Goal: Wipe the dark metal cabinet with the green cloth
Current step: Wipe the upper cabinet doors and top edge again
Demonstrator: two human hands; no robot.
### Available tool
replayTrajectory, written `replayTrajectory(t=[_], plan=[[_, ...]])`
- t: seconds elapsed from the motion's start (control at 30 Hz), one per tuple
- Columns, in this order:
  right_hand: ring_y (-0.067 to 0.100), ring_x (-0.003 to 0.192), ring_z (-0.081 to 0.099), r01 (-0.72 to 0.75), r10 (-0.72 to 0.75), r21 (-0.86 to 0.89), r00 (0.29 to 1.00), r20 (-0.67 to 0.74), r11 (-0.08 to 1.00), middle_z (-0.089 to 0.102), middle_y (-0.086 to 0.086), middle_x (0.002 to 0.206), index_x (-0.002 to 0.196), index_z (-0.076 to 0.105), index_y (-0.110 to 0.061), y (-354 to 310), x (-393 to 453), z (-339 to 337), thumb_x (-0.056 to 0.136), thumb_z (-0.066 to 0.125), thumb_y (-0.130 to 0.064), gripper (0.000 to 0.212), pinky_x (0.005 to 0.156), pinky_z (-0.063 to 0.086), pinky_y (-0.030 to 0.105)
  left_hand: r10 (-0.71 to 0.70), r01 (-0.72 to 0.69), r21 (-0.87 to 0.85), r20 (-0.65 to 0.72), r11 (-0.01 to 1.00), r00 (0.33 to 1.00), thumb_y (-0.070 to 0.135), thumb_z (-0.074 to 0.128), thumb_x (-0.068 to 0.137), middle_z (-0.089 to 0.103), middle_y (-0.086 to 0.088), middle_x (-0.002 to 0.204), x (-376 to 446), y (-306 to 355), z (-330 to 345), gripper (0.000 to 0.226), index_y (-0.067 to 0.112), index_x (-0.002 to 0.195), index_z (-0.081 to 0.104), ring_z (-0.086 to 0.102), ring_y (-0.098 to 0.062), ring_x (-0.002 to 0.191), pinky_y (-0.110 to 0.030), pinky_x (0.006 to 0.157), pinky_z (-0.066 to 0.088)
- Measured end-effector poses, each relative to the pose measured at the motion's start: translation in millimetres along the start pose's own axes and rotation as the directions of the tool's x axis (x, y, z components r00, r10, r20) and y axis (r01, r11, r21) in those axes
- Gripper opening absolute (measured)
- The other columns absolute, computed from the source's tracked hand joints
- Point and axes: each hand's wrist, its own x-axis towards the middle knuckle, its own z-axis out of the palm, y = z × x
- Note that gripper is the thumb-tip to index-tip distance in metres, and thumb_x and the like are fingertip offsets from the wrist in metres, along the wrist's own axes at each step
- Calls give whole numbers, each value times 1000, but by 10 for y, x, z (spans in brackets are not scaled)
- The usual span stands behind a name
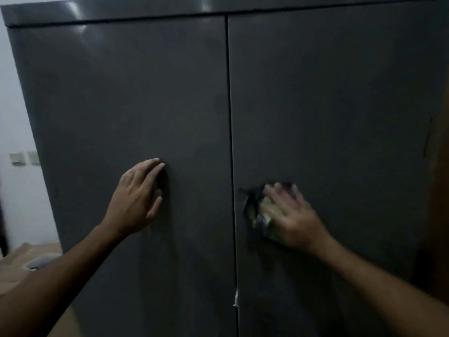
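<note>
The dark metal cabinet (315, 105) fills most of the view, its two doors meeting at a vertical seam in the middle. My left hand (137, 199) lies flat against the left door with straight fingers. My right hand (289, 217), blurred, presses the green cloth (261, 216) flat against the right door just right of the seam. Only the cloth's left edge shows past my fingers; the rest is hidden under my palm.
A white wall (17, 105) with two small switch plates (23, 158) stands left of the cabinet. Brown cardboard (21, 263) lies low at the left. A brownish surface (441, 190) borders the cabinet's right edge.
</note>
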Motion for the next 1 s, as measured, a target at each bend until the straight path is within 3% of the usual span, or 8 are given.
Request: replayTrajectory(t=[0.13,0.2,0.37,0.53,0.67,0.8,0.9,1.0], plan=[[46,147,20,-617,626,116,747,-223,778,24,29,157,150,39,-10,386,1395,-374,89,46,-29,64,121,14,58,22,-22,-48,-6,999,1000,33,42,91,37,-19,155,-40,-104,38,66,0,148,42,35,-36,143,-47,118,27],[47,147,20,-699,708,141,657,-259,701,23,29,158,151,37,-13,89,1896,-364,88,43,-35,67,121,14,58,29,-31,-84,-28,996,999,26,44,92,37,-19,155,-37,-124,63,62,0,147,42,35,-37,143,-47,118,27],[38,150,17,-63,67,71,996,-52,995,24,20,160,144,49,-19,-1410,1062,222,90,58,-24,55,122,15,54,49,-58,-114,-82,992,995,19,43,94,41,-19,153,-133,-227,89,55,-1,145,46,37,-36,142,-45,117,29],[28,148,28,407,-389,-46,895,218,912,29,11,160,136,53,-26,-1159,-71,303,80,69,-25,59,122,13,51,53,-57,-88,-50,994,997,27,43,93,38,-18,155,-459,-567,25,59,1,147,43,35,-35,143,-46,118,27],[37,145,32,12,-14,-29,997,-75,1000,35,19,155,137,58,-17,-926,926,143,86,63,-25,51,117,27,56,-70,67,-75,-33,995,997,33,40,92,34,-19,157,-591,-847,-54,65,2,149,40,30,-36,145,-50,119,24],[43,148,19,-415,442,166,878,-182,894,24,24,159,147,46,-16,-1443,1942,79,89,53,-21,59,120,17,58,-132,129,-72,-41,989,990,33,39,91,32,-19,157,-613,-958,-73,66,2,149,39,29,-37,145,-48,120,22],[38,148,24,-22,30,126,998,-59,992,29,18,159,141,53,-21,-1964,1395,355,87,62,-20,55,121,18,55,-133,132,-64,-17,989,991,33,39,90,30,-19,158,-649,-1045,-94,67,1,150,38,29,-38,145,-49,120,23],[29,149,27,494,-494,43,857,147,868,30,12,160,133,58,-26,-1951,560,526,81,65,-26,52,123,14,50,-107,107,-27,13,994,994,33,39,90,28,-18,160,-750,-1184,-117,68,2,151,37,28,-37,146,-49,120,23]])
